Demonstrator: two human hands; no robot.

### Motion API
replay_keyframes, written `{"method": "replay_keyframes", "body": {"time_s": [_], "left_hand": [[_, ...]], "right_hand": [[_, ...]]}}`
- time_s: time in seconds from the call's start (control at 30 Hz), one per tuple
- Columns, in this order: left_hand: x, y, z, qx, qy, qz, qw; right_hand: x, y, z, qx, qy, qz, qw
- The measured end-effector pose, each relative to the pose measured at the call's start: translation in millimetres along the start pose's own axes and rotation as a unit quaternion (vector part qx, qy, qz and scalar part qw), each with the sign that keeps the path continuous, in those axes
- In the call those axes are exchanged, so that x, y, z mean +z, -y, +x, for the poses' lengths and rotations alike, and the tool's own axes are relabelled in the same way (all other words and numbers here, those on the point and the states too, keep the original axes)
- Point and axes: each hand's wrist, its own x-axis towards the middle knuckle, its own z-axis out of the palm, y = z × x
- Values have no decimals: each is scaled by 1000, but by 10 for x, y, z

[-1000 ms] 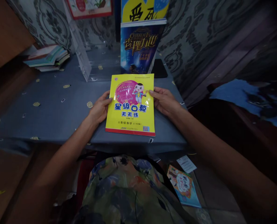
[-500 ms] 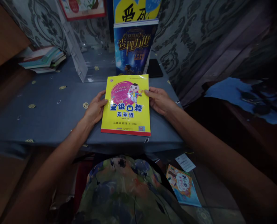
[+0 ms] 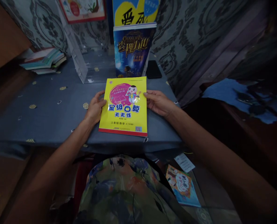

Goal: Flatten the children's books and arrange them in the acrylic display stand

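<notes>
A yellow workbook (image 3: 126,119) with a pink circle, a cartoon child and a red bottom strip faces up near the table's front edge. Its left edge is held by my left hand (image 3: 96,107), thumb on the cover and fingers bent underneath. On the opposite side my right hand (image 3: 159,102) pinches the right edge, thumb on top. Both hands' fingertips under the workbook are hidden. Just behind it stands a blue book (image 3: 132,53) with gold lettering, upright in a clear stand (image 3: 79,67); a yellow and blue book (image 3: 135,12) rises behind that one.
A pile of books (image 3: 44,60) lies at the table's back left. A dark phone-like slab (image 3: 153,69) rests right of the stand. The patterned grey tablecloth (image 3: 47,115) hangs over the front edge. On the floor at right are a colourful booklet (image 3: 182,186) and a paper slip (image 3: 184,162).
The workbook and both hands sit slightly lower and further left in the view. The grip on both edges stays the same, and the view itself has shifted a little.
</notes>
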Motion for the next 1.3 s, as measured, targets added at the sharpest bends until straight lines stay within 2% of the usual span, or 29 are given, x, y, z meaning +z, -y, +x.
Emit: {"method": "replay_keyframes", "body": {"time_s": [0.07, 0.13, 0.2, 0.27, 0.4, 0.5, 0.57, 0.77, 0.93, 1.07, 1.13, 1.17, 1.3], "left_hand": [[0, -2, -10, 54, -32, 56, 996], [32, -30, -58, 131, -60, 150, 978], [112, -68, -140, 207, -65, 269, 938], [240, -94, -228, 236, -28, 384, 892], [571, -86, -317, 218, 73, 487, 842], [770, -81, -290, 202, 104, 520, 823], [843, -99, -249, 192, 114, 527, 820], [876, -154, -127, 135, 135, 501, 844], [907, -175, -113, 123, 125, 542, 822], [931, -288, -172, 121, 206, 549, 801], [913, -373, -230, 120, 218, 596, 763], [895, -419, -267, 120, 215, 634, 733], [779, -592, -421, 107, 233, 774, 578]], "right_hand": [[-5, -6, 0, 0, 6, -2, 1000], [4, 0, -10, 4, 7, 3, 1000], [27, 19, -28, 13, 0, 14, 1000], [54, 44, -49, 24, -8, 26, 999], [84, 82, -88, 34, -3, 69, 997], [89, 86, -120, 38, 19, 115, 992], [94, 76, -142, 35, 33, 135, 990], [108, 31, -171, 10, 99, 97, 990], [60, -12, -138, 13, 121, 79, 989], [30, -56, -140, 8, 133, 71, 989], [40, -69, -157, 11, 144, 76, 987], [52, -71, -165, 16, 155, 79, 985], [94, -58, -144, 43, 193, 96, 975]]}}
